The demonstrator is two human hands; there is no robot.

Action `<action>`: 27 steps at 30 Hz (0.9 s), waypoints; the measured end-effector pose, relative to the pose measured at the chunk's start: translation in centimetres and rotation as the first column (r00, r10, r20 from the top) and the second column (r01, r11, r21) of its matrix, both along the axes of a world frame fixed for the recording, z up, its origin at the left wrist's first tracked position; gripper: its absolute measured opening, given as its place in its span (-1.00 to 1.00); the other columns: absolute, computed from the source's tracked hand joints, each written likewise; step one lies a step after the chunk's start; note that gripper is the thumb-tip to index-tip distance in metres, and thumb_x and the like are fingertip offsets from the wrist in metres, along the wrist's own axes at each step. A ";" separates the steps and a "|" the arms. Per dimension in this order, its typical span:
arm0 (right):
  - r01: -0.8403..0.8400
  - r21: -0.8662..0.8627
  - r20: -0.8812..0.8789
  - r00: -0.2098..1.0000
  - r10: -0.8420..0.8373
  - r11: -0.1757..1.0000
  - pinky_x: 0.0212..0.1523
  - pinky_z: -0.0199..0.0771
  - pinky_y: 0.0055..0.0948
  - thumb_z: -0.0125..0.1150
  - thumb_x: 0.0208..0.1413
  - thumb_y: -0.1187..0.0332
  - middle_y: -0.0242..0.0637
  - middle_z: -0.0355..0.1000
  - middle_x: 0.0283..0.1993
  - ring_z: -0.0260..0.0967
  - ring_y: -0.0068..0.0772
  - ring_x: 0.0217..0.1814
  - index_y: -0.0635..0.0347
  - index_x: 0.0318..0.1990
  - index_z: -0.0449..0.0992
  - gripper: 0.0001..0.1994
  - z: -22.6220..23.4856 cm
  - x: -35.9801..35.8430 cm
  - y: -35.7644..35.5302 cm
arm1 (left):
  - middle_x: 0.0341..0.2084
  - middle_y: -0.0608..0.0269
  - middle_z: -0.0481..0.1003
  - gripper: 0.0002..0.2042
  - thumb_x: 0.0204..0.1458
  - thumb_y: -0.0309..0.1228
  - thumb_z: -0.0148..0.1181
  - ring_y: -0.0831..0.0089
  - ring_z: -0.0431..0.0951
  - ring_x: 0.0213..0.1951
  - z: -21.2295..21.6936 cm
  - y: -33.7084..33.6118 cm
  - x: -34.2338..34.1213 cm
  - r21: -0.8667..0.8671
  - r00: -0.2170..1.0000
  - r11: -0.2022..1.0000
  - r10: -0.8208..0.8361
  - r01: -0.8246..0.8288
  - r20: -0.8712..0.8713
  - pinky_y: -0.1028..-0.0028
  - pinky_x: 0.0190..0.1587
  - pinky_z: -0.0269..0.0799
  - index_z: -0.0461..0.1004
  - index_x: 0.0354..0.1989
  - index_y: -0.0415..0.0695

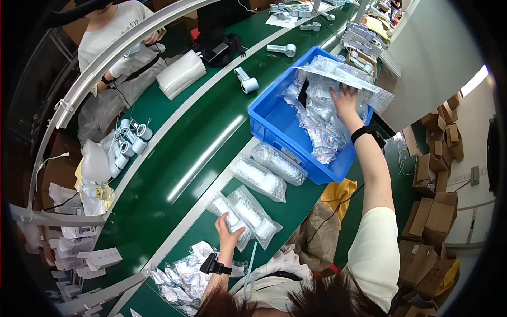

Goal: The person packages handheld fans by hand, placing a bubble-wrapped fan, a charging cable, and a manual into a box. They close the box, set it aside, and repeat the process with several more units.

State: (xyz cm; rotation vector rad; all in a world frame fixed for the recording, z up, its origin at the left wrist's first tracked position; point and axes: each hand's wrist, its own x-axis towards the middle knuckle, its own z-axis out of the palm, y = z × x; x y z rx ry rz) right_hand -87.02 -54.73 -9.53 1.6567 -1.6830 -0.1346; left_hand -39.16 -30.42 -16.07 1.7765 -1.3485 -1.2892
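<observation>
Bubble-wrap pouches [322, 119] filled the blue bin [274, 127], where the right hand [346, 100] grasped one to take. Left hand [228, 232] pressed flat, fingers released, on a wrapped pouch [232, 219] lying beside others for reach.

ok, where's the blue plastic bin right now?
Head view, right of centre: the blue plastic bin sits on the green table, the right hand reaching into its clear bagged parts.

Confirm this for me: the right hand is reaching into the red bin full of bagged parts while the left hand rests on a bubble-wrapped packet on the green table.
Not quite: the bin is blue, not red, as the head view shows. The rest stands: the right hand reaches into it among the bagged parts, and the left hand rests on a bubble-wrapped packet on the green table.
</observation>
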 end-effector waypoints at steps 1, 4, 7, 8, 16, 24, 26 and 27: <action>-0.001 0.003 0.003 1.000 0.001 1.000 0.02 0.19 -0.02 0.14 -0.26 0.41 -0.09 0.20 -0.01 0.19 -0.10 0.02 0.11 -0.10 0.36 -0.57 -0.1 0.0 -0.7 | 0.02 0.13 0.03 -0.27 -0.38 -0.50 0.32 0.22 0.09 0.08 0.0 -0.2 -0.1 0.018 1.000 1.000 0.009 -0.008 -0.021 0.39 0.12 0.01 0.11 0.08 -0.09; 0.327 0.239 0.030 0.939 -0.343 0.914 -0.01 0.16 0.03 -0.08 -0.05 0.38 -0.08 0.32 -0.08 0.25 -0.19 0.00 0.19 -0.17 0.36 -0.75 -0.2 0.1 -2.6 | 0.00 0.14 0.03 -0.29 -0.40 -0.50 0.32 0.23 0.09 0.07 -0.5 -0.3 -0.1 0.020 1.000 1.000 0.018 -0.018 -0.011 0.39 0.13 -0.01 0.13 0.05 -0.10; 0.272 0.215 0.058 0.955 -0.290 0.938 -0.02 0.17 0.03 -0.01 -0.09 0.35 -0.08 0.39 -0.21 0.32 -0.16 -0.10 0.20 -0.14 0.33 -0.69 -1.4 -1.3 -1.6 | 0.00 0.15 0.02 -0.30 -0.41 -0.51 0.32 0.24 0.08 0.07 -0.5 -0.1 -0.7 0.043 1.000 0.999 -0.001 0.002 -0.031 0.38 0.13 -0.02 0.14 0.03 -0.10; 0.216 0.197 0.088 0.968 -0.237 0.956 -0.03 0.17 0.03 0.03 -0.12 0.34 -0.08 0.43 -0.27 0.36 -0.14 -0.15 0.20 -0.12 0.31 -0.66 -0.1 0.5 -1.6 | 0.00 0.15 0.01 -0.30 -0.42 -0.52 0.32 0.24 0.07 0.07 -0.3 -0.2 -0.6 0.050 0.999 0.999 0.018 -0.016 -0.031 0.38 0.13 -0.02 0.14 0.02 -0.10; -0.394 0.236 0.952 0.278 -0.130 0.888 -0.26 0.38 -0.28 0.25 -0.29 0.20 0.04 0.42 -0.44 0.39 0.01 -0.32 0.29 -0.21 0.39 -0.55 9.9 14.4 8.8 | 0.09 0.15 -0.05 -0.48 -0.08 -0.39 0.12 0.26 0.01 0.14 0.7 -0.2 -2.4 0.047 0.958 0.973 0.232 -0.227 -0.167 0.37 0.15 -0.06 0.09 0.09 -0.12; 0.234 0.643 0.341 0.765 -0.546 0.729 -0.20 0.40 -0.27 0.29 -0.26 0.13 0.02 0.42 -0.28 0.38 -0.01 -0.22 0.33 -0.25 0.47 -0.54 3.1 2.9 7.5 | 0.22 0.09 -0.25 -0.51 0.08 -0.29 -0.06 0.25 -0.15 0.23 -0.3 -0.4 -1.5 0.211 0.653 0.893 0.436 -0.397 -0.619 0.31 0.20 -0.19 0.00 0.16 -0.16; 0.478 0.544 0.241 0.699 -0.674 0.690 -0.14 0.29 0.05 0.13 -0.14 0.25 0.05 0.33 -0.09 0.29 0.12 -0.12 0.32 -0.07 0.36 -0.55 0.3 2.0 6.4 | 0.23 0.08 -0.26 -0.50 0.07 -0.29 -0.04 0.24 -0.15 0.23 0.0 -0.4 -1.7 0.192 0.699 0.901 0.425 -0.390 -0.575 0.30 0.20 -0.19 0.01 0.16 -0.15; 0.471 0.549 0.238 0.704 -0.669 0.691 -0.14 0.29 0.05 0.13 -0.14 0.25 0.05 0.33 -0.09 0.29 0.12 -0.12 0.32 -0.07 0.36 -0.55 -1.0 1.4 5.9 | 0.22 0.04 -0.26 -0.47 0.03 -0.30 0.02 0.20 -0.16 0.23 0.5 -0.6 -2.3 0.078 0.858 0.930 0.361 -0.358 -0.366 0.27 0.20 -0.20 0.02 0.16 -0.16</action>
